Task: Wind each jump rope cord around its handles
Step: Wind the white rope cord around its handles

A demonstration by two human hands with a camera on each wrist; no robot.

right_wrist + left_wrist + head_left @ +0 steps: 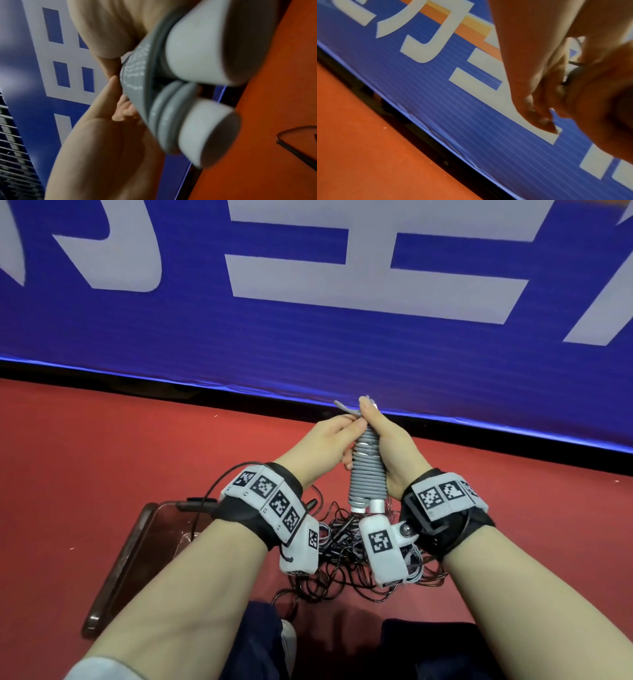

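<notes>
Two white jump rope handles (368,506) are held side by side, upright, with a grey cord (367,470) wound in tight coils around both. My right hand (383,436) grips the upper part of the bundle, thumb up along it. My left hand (337,436) pinches the cord's loose end (344,408) near the top. In the right wrist view the white handle ends (205,129) and grey coils (137,75) fill the middle. The left wrist view shows my curled fingers (542,108); the cord there is barely visible.
A tangled pile of dark thin ropes (346,559) lies on the red floor (102,457) below my wrists. A dark phone-like slab (137,559) lies at the left. A blue banner wall (308,320) with white letters stands close ahead.
</notes>
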